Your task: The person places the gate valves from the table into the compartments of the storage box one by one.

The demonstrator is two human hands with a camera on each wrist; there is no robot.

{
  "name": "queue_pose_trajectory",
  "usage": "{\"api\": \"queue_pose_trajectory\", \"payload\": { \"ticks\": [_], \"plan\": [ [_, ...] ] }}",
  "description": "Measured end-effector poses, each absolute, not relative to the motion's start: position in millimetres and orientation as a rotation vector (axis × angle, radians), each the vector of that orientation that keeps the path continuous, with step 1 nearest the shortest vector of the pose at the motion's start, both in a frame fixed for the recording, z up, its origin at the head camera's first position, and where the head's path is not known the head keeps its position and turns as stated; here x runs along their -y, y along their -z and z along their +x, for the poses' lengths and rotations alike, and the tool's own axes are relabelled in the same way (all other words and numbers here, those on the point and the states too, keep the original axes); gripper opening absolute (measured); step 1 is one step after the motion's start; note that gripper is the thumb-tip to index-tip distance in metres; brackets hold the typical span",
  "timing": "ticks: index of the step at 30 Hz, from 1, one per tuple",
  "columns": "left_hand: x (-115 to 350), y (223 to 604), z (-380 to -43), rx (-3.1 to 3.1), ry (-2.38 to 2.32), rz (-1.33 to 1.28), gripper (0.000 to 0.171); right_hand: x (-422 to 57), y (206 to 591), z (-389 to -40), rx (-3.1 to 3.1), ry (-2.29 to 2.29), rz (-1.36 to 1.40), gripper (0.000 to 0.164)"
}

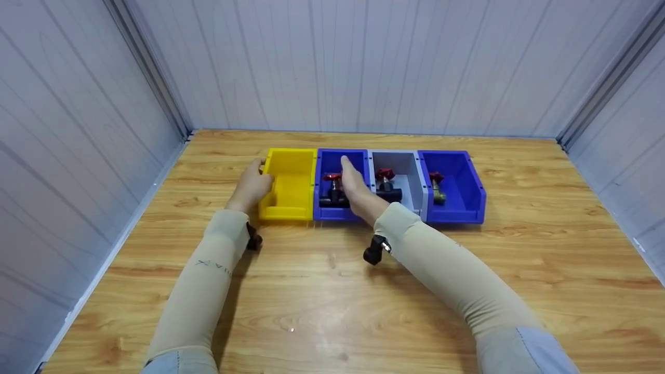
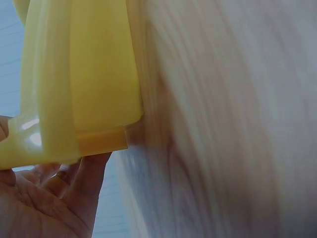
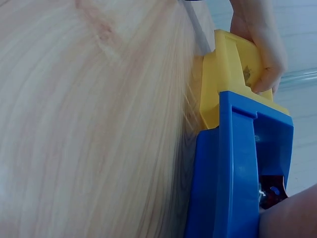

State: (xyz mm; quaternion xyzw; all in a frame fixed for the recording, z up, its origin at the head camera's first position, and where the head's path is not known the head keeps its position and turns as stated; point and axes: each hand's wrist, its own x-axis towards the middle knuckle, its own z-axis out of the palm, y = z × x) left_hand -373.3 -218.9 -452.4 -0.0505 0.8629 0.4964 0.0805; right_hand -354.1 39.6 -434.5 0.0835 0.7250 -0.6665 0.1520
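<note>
My left hand (image 1: 250, 186) grips the left side wall of the yellow bin (image 1: 291, 182), thumb over the rim and fingers outside. The left wrist view shows fingers of that hand (image 2: 54, 203) against the yellow plastic (image 2: 99, 64). My right hand (image 1: 356, 187) is held edge-on with straight fingers over the right part of the neighbouring blue bin (image 1: 340, 214). A valve with a red handle (image 1: 331, 177) and black body lies in that bin, partly hidden by the hand. Whether the right hand touches the bin wall I cannot tell.
To the right, in the same row, a grey bin (image 1: 414, 192) contains a red-handled black valve (image 1: 389, 195). The end blue bin (image 1: 462, 189) contains a brass valve (image 1: 439, 197) with a red handle. White panel walls (image 1: 337, 67) enclose the wooden table (image 1: 311, 291).
</note>
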Motion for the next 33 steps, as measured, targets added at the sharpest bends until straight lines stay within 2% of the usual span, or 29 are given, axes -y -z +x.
{"api": "queue_pose_trajectory", "payload": {
  "ticks": [19,33],
  "plan": [
    [215.0,450.9,-371.2,-2.572,-1.487,-0.138,0.059,-40.7,436.5,-357.9,-2.081,1.912,0.293,0.075],
    [218.8,451.2,-373.4,-2.549,-1.491,-0.157,0.061,-41.0,426.3,-345.3,-2.116,1.903,0.244,0.07]
  ]
}}
